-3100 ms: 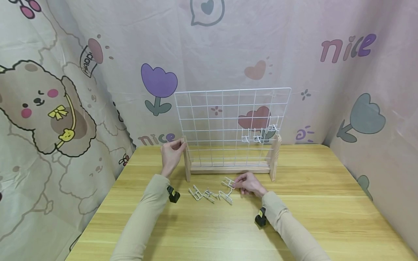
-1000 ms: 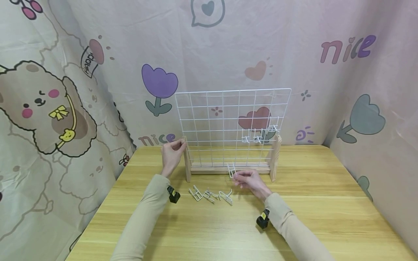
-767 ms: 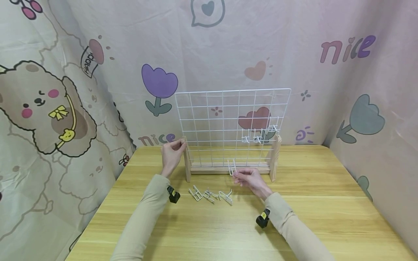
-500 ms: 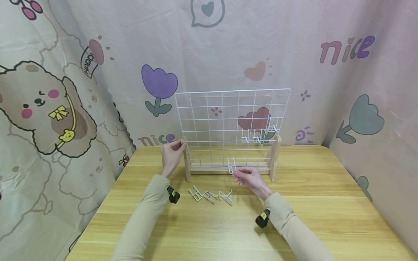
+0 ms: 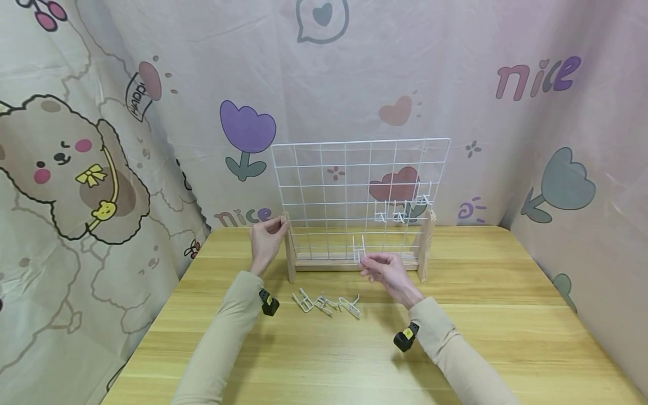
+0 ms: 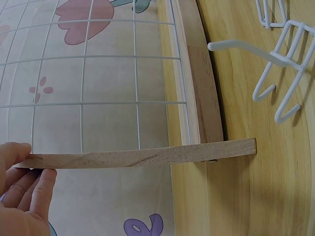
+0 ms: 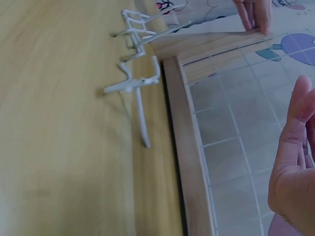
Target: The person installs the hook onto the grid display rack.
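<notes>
A white wire grid panel stands upright in a wooden stand at the far middle of a wooden table. The left hand grips the top of the stand's left upright, thumb and fingers closed on the wood; the left-wrist view shows the fingertips against the end of that upright. The right hand pinches a white wire hook between thumb and fingertips and holds it just in front of the lowest rows of the grid, near the middle of the panel and above the stand's base rail. Whether the hook touches the wires cannot be told. In the right-wrist view only the hand's edge shows, beside the grid.

Several loose hooks lie in a row on the table in front of the stand, between the two forearms. Further hooks hang on the panel's lower right part. A printed curtain with bears, tulips and hearts closes the scene behind and at both sides.
</notes>
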Demonstrator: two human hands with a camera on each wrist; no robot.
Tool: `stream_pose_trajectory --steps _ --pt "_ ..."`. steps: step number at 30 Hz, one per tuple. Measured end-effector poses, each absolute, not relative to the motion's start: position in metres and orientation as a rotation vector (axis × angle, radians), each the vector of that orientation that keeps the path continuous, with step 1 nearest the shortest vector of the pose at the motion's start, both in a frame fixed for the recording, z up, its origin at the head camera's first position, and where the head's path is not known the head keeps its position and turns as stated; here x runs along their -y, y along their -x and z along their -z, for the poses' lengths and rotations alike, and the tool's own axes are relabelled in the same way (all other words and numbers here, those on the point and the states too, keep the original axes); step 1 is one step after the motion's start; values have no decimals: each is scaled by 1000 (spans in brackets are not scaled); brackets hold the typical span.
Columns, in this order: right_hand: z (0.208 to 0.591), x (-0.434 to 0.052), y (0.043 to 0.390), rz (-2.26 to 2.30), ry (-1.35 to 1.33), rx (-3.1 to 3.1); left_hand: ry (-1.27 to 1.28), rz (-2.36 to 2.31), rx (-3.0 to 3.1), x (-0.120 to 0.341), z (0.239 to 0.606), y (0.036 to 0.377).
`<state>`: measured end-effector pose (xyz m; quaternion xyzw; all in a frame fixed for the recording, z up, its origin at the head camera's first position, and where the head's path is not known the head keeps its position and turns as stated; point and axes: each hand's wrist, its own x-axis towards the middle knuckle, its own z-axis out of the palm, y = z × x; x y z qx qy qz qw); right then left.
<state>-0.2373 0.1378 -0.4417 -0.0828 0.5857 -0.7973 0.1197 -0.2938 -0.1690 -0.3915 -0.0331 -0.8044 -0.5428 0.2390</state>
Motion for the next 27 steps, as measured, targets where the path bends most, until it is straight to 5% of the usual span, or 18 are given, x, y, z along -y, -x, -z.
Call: stream_pose_trajectory --steps 27 --pt "412 -137 242 2419 330 -1689 73 1488 2206 167 390 293"
